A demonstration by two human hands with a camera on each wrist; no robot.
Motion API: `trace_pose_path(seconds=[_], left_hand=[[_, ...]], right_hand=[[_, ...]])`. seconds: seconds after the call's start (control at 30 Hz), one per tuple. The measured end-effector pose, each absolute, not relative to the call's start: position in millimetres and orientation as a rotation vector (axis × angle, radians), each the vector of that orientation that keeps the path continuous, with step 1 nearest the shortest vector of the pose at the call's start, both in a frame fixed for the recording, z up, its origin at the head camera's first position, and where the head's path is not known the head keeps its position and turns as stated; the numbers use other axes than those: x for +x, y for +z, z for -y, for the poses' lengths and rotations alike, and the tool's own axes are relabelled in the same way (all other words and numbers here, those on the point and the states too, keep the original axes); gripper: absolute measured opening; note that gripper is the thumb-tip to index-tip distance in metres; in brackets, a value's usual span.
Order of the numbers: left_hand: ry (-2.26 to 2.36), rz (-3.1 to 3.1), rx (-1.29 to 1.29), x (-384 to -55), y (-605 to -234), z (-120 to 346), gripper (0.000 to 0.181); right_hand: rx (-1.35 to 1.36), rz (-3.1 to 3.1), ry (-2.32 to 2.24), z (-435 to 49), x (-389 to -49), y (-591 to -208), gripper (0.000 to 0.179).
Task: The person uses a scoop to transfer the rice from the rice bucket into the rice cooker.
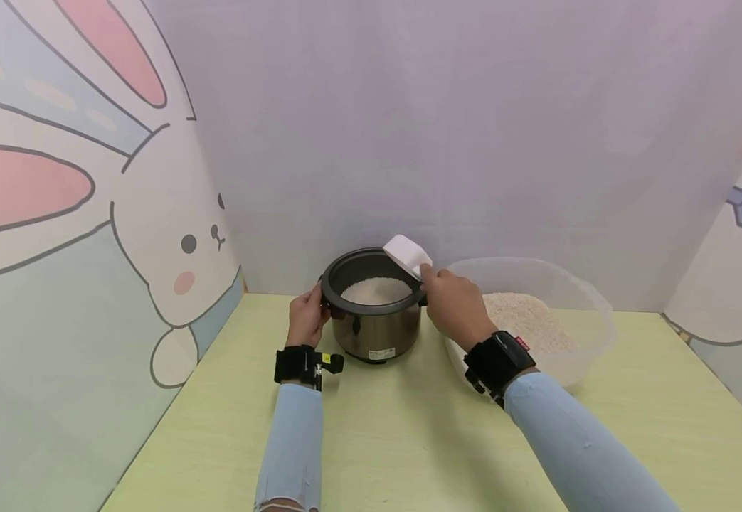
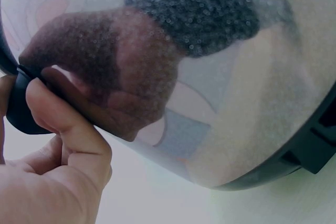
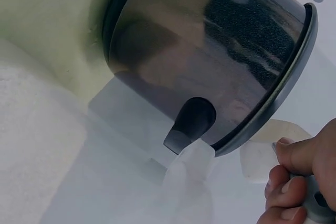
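Note:
A lidless rice cooker (image 1: 371,331) with a dark rim and shiny metal body stands upright at the back of the table. White rice (image 1: 377,290) lies inside it. My left hand (image 1: 306,316) grips the cooker's black side handle (image 2: 23,106), thumb and fingers around it. Over the right part of the cooker's rim, a white measuring cup (image 1: 407,253) is tilted, held by its handle in my right hand (image 1: 460,306). In the right wrist view the cup (image 3: 256,163) shows partly behind the cooker's rim and my fingers. The cup's inside is hidden.
A large translucent tub (image 1: 591,355) holding rice (image 1: 527,320) stands right of the cooker, partly behind my right wrist. The yellow-green table (image 1: 371,441) meets a pale curtain (image 1: 441,142) behind. A rabbit-printed panel (image 1: 25,355) stands at the left, another printed panel (image 1: 729,299) at the right.

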State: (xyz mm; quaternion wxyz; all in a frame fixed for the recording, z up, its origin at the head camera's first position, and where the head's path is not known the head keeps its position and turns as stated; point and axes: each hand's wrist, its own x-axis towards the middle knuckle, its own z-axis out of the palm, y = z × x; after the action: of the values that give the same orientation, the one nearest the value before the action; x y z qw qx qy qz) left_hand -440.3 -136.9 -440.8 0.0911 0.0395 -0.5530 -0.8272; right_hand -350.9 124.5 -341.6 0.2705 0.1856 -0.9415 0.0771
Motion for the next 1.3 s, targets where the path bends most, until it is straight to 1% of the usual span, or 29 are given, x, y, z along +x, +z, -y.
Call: trace_pose_path(seconds=[0.3, 0.53, 0.73, 1.1, 1.3], left_hand=[[-2.462, 1.644, 0.124, -441.3, -440.8, 137.2, 0.032], [-2.426, 1.680, 0.126, -439.4, -439.4, 136.9, 0.035], [-2.431, 1.676, 0.124, -436.2, -437.3, 137.5, 0.033], [-2.464, 1.684, 0.144, -437.6, -439.7, 142.3, 0.037], [-2.473, 1.676, 0.162, -437.8, -438.7, 138.6, 0.036]], right_hand=[[0.540, 2.501, 0.227, -125.8, -351.6, -348.4, 0.031], [0.476, 2.559, 0.309, -138.9, -350.4, -342.3, 0.038], [0.427, 2.558, 0.366, -167.4, -346.6, -344.8, 0.039], [0.333, 2.600, 0.350, -229.2, -339.1, -358.2, 0.038], [0.233, 2.671, 0.290, -258.8, -339.0, -362.6, 0.033]])
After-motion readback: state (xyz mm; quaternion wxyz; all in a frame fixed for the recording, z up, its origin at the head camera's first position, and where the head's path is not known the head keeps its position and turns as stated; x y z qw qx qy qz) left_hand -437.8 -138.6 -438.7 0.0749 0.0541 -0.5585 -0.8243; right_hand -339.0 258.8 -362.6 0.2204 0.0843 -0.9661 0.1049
